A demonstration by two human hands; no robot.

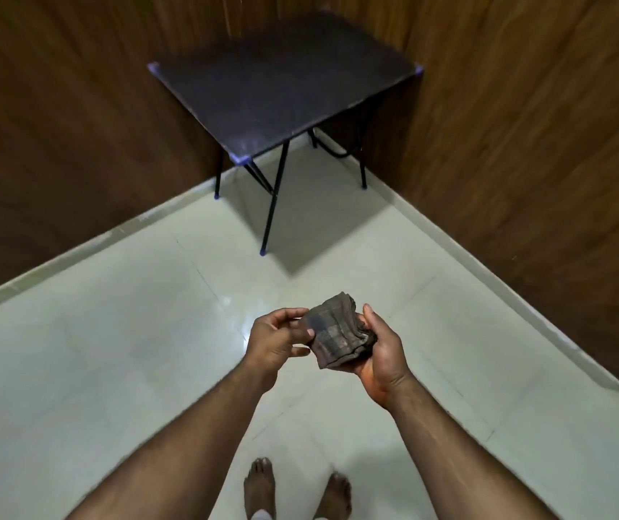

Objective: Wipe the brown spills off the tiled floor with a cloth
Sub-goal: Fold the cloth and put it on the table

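Pale glossy floor tiles [120, 354] filled the lower part of the view, meeting dark brown wood-grain wall panels [525, 152] in a corner. Both hands held a dark brown checked cloth [338, 334], folded into a thick wad, at about waist height over the floor. The right hand [381, 356] cupped the wad from beneath and from its right side, fingers curled under the fabric and thumb up along its far right edge. The left hand [276, 337] pinched the left edge of the same cloth between thumb and fingertips, its remaining fingers loosely curled just beside the fabric. Well beyond the grip, in the corner, stood a small folding table with a dark speckled top [285, 84], blue corner caps and thin black legs, throwing a shadow on the tiles. Directly below the grip, near the bottom edge, two bare feet [261, 486] stood on the floor. Brown spills could not be made out on the visible tiles; a bright glare spot lay just left of the cloth.
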